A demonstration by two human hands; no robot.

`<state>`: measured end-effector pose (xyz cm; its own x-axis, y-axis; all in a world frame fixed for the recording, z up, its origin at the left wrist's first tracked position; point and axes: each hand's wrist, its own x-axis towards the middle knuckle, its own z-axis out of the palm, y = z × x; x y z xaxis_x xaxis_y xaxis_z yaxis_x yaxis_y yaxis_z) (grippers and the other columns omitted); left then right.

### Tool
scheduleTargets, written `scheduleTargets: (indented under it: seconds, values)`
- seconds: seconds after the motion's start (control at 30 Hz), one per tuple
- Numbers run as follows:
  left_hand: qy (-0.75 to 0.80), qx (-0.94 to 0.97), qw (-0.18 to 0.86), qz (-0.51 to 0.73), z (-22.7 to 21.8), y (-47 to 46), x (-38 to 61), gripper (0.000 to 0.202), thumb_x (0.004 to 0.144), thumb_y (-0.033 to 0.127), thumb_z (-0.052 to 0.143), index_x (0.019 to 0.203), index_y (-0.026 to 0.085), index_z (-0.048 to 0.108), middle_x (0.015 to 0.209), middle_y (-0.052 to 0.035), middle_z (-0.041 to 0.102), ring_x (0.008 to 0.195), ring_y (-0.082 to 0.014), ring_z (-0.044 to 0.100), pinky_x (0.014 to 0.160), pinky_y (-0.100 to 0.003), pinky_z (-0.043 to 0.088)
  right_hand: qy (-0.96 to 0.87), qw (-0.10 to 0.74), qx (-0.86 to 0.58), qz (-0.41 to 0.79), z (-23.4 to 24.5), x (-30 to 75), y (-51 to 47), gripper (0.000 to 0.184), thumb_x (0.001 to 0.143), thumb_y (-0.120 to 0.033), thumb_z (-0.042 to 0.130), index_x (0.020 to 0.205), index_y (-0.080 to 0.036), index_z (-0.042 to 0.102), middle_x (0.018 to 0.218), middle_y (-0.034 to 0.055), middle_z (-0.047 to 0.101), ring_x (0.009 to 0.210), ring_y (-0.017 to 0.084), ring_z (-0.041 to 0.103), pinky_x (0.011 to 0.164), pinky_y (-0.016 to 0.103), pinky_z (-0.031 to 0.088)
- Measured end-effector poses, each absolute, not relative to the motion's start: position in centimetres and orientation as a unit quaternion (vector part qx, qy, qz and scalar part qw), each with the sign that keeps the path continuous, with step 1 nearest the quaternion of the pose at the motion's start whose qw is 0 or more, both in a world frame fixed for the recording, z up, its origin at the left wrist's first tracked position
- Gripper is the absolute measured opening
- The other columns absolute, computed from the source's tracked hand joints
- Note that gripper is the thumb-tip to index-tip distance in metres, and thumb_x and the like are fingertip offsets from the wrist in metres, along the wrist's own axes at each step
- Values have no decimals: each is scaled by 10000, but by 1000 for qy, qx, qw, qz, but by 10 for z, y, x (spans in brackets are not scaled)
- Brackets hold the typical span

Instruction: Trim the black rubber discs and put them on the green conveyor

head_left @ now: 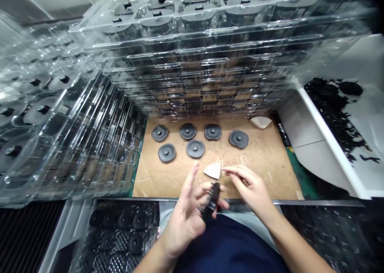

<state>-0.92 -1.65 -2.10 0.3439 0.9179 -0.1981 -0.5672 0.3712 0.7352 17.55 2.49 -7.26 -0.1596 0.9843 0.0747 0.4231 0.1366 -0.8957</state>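
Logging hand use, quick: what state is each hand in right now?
Left hand: holding a black part.
Right hand: at the edge of the nearer white wedge; can't tell whether gripping it.

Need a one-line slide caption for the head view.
Left hand holding a black part, right hand fingertips at a white piece, six gray discs lying on cardboard.

Cardboard sheet [180, 181]: one. On sheet: six grey discs [195, 149], two visible white triangular pieces [213, 170] (one central, one at 2 o'clock). Handheld black part [211, 203]: one, at 6 o'clock. Clear tray stacks [99, 145]: two, at 9 and 12 o'clock.
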Motion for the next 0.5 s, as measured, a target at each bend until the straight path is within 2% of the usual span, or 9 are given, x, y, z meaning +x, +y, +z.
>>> scheduleTargets:
  seconds: [0.07,0.17,0.27,0.33,0.4,0.47,0.5]
  values:
    - [409,461,628,475,-25,-18,-10,1005,716,303,720,1417,417,10,1222,-38,576,1127,-215,557,957,-361,437,-658,369,-539,374,-68,172,13,243,882,-167,481,1079,-208,618,874,37,654,707,134,613,622,234,507]
    - [452,625,447,453,-28,-20,-11,1106,708,150,708,1413,390,-109,1238,-61,545,1149,-225,533,971,-413,442,-657,376,-543,364,-58,167,-7,397,890,-149,464,1279,-229,463,903,29,639,618,104,570,564,208,491]
    - [444,672,386,451,-26,-24,-12,1113,704,137,708,1426,322,-118,1232,-95,552,1132,-228,547,943,-402,472,-684,386,-520,337,-45,168,-17,495,888,-127,461,1355,-261,368,931,22,625,577,90,529,572,204,484]
    - [440,673,385,452,-22,-27,-13,1101,711,143,707,1428,322,-110,1242,-95,555,1139,-218,545,950,-386,463,-731,384,-479,299,-35,172,-18,492,892,-129,463,1358,-261,379,970,38,622,621,102,543,614,222,486]
    - [443,665,408,443,-17,-30,-15,1046,698,195,730,1434,359,6,1259,-72,561,1140,-211,542,967,-375,436,-786,372,-423,256,-27,177,-19,394,909,-188,475,1300,-242,474,974,58,634,713,133,579,659,252,482]
    - [464,630,488,388,-14,-31,-17,815,664,314,755,1363,365,338,1211,-39,612,1104,-221,558,971,-365,408,-808,376,-380,248,-23,179,-23,264,915,-295,498,1142,-213,605,869,59,658,724,155,592,645,266,459]
    - [476,600,539,350,-13,-32,-17,628,654,401,743,1239,330,525,1137,-35,656,1052,-228,580,947,-357,414,-803,386,-374,257,-22,178,-26,238,919,-334,488,1030,-198,649,779,49,655,672,151,584,612,261,439]
